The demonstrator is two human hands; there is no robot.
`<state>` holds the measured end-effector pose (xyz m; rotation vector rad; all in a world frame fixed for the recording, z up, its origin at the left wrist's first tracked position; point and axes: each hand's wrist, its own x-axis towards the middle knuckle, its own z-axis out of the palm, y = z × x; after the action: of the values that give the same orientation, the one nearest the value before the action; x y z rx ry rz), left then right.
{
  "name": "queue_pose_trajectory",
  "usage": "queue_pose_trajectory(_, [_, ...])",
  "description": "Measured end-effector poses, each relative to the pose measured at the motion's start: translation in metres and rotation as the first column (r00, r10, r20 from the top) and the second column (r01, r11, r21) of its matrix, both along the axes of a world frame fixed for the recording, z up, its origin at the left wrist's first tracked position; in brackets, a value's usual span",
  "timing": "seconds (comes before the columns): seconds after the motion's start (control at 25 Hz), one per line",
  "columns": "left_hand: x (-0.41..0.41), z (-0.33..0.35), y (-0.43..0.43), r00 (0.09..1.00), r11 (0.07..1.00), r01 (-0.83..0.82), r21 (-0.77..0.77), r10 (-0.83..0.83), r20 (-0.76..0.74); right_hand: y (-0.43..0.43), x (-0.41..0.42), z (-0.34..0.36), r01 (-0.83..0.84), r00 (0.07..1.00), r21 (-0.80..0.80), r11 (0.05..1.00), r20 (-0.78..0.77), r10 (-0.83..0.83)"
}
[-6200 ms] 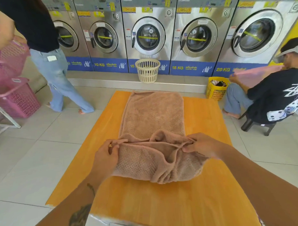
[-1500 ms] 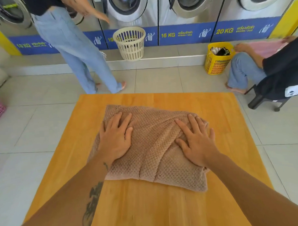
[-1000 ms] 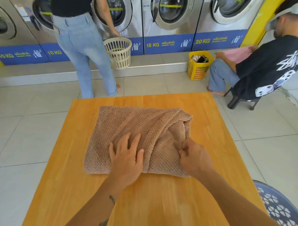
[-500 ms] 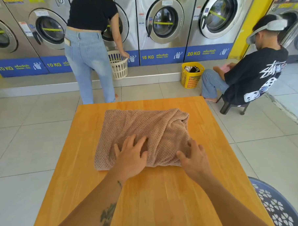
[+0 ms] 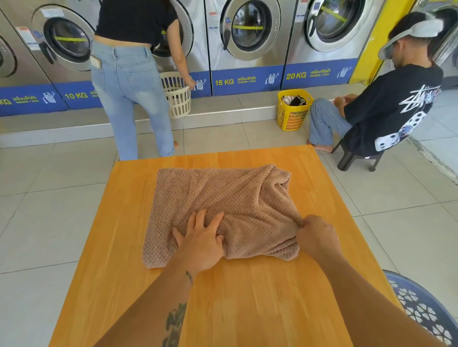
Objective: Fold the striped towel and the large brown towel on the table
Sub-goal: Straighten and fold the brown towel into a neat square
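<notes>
Since half a second ago the right grip [image 5: 318, 237] has curled shut, pinching the near-right corner of the brown towel [image 5: 223, 194], folded loosely mid-desk [image 5: 254, 303]; the left grip [image 5: 199, 242] presses its near edge, fingers spread flat.
</notes>
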<state>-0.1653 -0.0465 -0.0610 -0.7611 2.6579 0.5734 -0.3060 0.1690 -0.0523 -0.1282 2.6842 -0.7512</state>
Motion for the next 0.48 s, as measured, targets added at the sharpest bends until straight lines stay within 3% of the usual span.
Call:
queue_pose_trajectory(0.12, [-0.01,0.008,0.003,0.977,0.995,-0.049,-0.089,0.03,-0.212,-0.033,-0.019,0.023,-0.05,0.991,-0.145,0.988,-0.131,0.031])
queue_pose_trajectory(0.2, [-0.025,0.014,0.006,0.913,0.985,-0.082,-0.152,0.013,-0.408,-0.057,-0.031,0.035,-0.089,0.995,-0.25,0.964,-0.056,0.078])
queue_pose_trajectory(0.24, [-0.033,0.016,0.005,0.901,0.984,-0.092,-0.15,0.018,-0.434,-0.066,-0.039,0.037,-0.107,0.994,-0.252,0.962,-0.015,0.107])
queue_pose_trajectory(0.32, [-0.045,0.011,-0.003,0.951,0.987,-0.092,-0.133,0.047,-0.307,-0.071,-0.057,0.034,-0.093,0.996,-0.213,0.973,-0.017,0.091])
queue_pose_trajectory(0.4, [-0.046,-0.001,-0.018,0.995,0.987,-0.051,-0.15,0.037,-0.093,-0.052,-0.075,0.03,0.037,0.999,-0.186,0.982,0.017,-0.034])
queue_pose_trajectory(0.48, [-0.04,-0.013,-0.031,0.998,0.99,-0.036,-0.138,0.029,-0.05,-0.022,-0.084,0.026,0.112,0.991,-0.034,0.993,0.076,-0.109])
